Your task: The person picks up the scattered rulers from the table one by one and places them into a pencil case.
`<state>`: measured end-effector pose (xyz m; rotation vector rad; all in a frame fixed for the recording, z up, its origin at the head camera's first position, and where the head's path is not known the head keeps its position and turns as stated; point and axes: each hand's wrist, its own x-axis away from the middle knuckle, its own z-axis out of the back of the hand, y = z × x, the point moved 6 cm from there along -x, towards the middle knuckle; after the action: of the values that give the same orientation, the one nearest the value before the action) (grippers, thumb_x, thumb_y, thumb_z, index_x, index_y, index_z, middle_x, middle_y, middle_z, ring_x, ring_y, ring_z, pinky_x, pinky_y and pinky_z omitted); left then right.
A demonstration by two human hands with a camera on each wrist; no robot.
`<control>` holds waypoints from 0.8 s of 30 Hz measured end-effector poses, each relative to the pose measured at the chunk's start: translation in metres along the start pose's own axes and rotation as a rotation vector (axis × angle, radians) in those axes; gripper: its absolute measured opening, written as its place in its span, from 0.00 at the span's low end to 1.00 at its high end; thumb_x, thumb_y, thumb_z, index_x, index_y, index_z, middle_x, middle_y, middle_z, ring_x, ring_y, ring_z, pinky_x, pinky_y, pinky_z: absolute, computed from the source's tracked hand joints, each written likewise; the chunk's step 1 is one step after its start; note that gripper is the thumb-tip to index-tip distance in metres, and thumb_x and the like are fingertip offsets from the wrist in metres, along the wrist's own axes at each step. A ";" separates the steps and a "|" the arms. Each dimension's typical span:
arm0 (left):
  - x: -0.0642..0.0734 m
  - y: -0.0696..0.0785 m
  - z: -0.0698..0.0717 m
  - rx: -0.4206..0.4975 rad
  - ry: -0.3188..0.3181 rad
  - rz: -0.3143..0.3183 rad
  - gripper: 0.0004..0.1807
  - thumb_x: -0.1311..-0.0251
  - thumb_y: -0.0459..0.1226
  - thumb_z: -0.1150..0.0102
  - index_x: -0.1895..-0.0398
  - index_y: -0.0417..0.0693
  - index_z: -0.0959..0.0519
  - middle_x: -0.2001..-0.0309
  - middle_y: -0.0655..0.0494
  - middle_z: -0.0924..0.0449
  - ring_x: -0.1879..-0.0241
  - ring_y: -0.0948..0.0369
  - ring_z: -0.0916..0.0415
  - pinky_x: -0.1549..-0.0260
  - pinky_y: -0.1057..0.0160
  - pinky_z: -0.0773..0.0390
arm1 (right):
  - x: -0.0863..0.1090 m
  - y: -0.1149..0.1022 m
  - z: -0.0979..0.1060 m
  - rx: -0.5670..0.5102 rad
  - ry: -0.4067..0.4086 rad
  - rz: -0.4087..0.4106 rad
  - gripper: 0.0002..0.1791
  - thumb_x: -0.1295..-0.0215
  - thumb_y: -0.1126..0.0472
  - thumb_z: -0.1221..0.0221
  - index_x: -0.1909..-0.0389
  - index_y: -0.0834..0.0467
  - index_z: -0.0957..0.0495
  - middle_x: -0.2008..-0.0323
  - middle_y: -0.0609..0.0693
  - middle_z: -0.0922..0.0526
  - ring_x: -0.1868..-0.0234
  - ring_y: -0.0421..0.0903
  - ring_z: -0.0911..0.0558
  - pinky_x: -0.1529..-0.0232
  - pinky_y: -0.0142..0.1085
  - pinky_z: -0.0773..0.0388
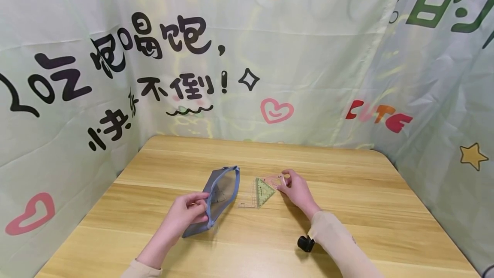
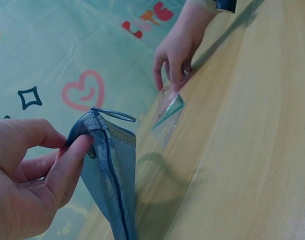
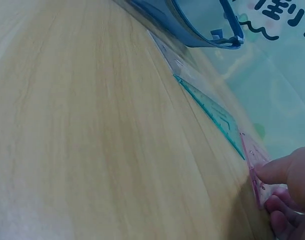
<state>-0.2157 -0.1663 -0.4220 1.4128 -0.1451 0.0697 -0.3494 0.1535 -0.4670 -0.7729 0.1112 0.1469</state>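
Note:
My left hand (image 1: 189,210) pinches the near-left rim of a blue zip pouch (image 1: 198,228), whose mouth gapes to the right. A triangular outline shows inside it. In the left wrist view, thumb and fingertips clasp the zip end of the pouch (image 2: 108,165). Right of the pouch, a green see-through set square (image 1: 264,193) lies against a clear one (image 1: 248,206). Beyond them my right hand (image 1: 298,188) pinches a pink see-through ruler (image 1: 271,179). In the right wrist view, the thumb lies on this pink ruler (image 3: 253,153), partly covering it; its full outline is hidden.
A black device (image 1: 305,243) sits at the right sleeve cuff, low over the wooden table (image 1: 347,175). Printed cloth curtains (image 1: 308,72) hang behind the table and along both sides.

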 end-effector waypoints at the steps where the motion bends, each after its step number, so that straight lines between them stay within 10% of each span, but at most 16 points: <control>1: 0.000 0.000 0.000 0.001 0.002 0.000 0.23 0.36 0.28 0.46 0.38 0.29 0.28 0.60 0.50 0.25 0.62 0.61 0.20 0.64 0.68 0.12 | 0.000 -0.001 0.001 -0.001 -0.001 0.004 0.28 0.42 0.63 0.32 0.40 0.65 0.27 0.68 0.54 0.17 0.68 0.43 0.21 0.65 0.35 0.22; 24: -0.001 -0.001 -0.001 0.002 -0.013 -0.007 0.24 0.37 0.29 0.46 0.38 0.28 0.29 0.61 0.51 0.26 0.63 0.61 0.21 0.64 0.68 0.13 | 0.000 0.001 0.002 0.000 -0.016 -0.011 0.29 0.41 0.64 0.32 0.40 0.63 0.28 0.69 0.51 0.22 0.69 0.43 0.23 0.64 0.35 0.23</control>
<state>-0.2161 -0.1652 -0.4230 1.4158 -0.1507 0.0550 -0.3498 0.1557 -0.4667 -0.7724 0.0923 0.1430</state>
